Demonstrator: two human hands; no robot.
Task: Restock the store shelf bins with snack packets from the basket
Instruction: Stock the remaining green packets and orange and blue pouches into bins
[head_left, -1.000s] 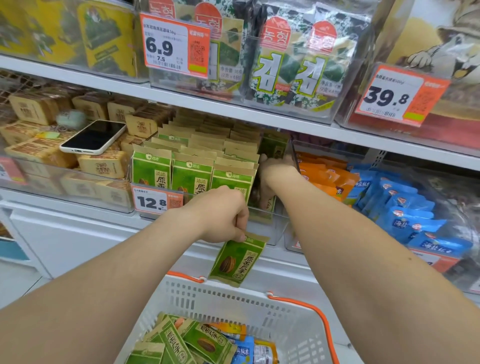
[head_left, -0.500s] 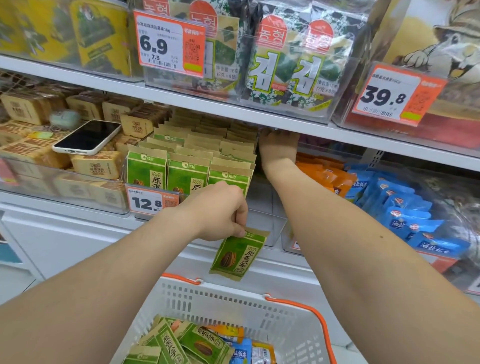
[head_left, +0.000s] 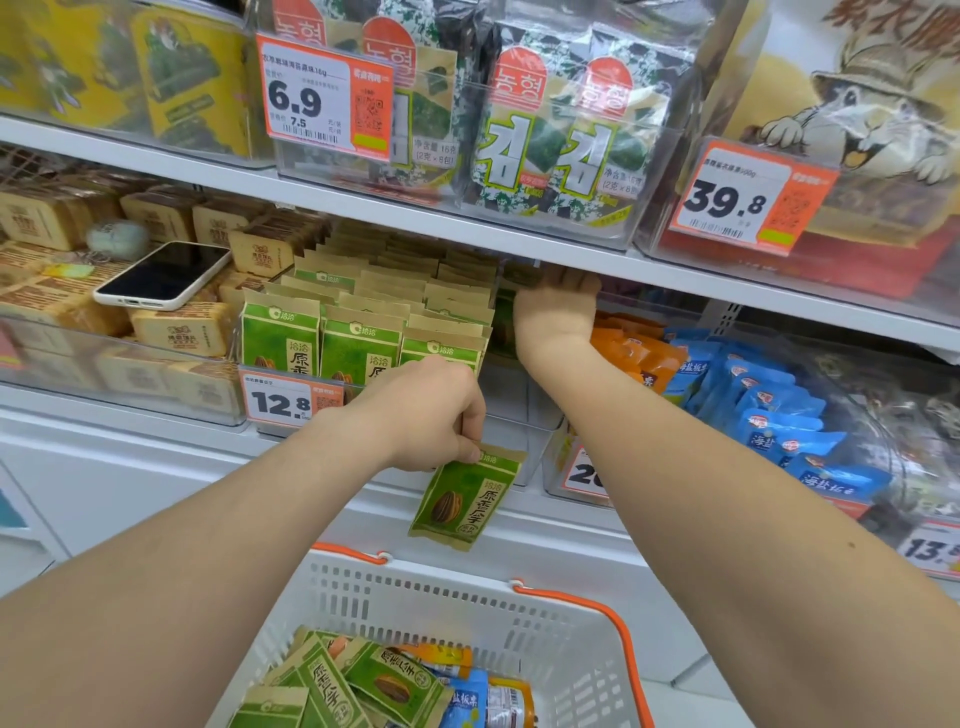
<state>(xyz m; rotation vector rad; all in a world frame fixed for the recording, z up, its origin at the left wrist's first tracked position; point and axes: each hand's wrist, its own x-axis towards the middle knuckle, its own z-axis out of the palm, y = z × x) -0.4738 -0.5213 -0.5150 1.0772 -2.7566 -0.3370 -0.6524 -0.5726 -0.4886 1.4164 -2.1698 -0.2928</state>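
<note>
Left hand (head_left: 426, 415) pinches one green seed packet (head_left: 465, 499) by its top edge, hanging above the white basket (head_left: 467, 592). Right hand (head_left: 556, 306) reaches deep into the clear bin (head_left: 511, 410); its grip cannot be determined.

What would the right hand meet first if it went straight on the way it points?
Most likely the green packets standing at the back of the bin, just ahead of the right hand. Its fingers are hidden under the upper shelf, so the depth is unclear.
</note>
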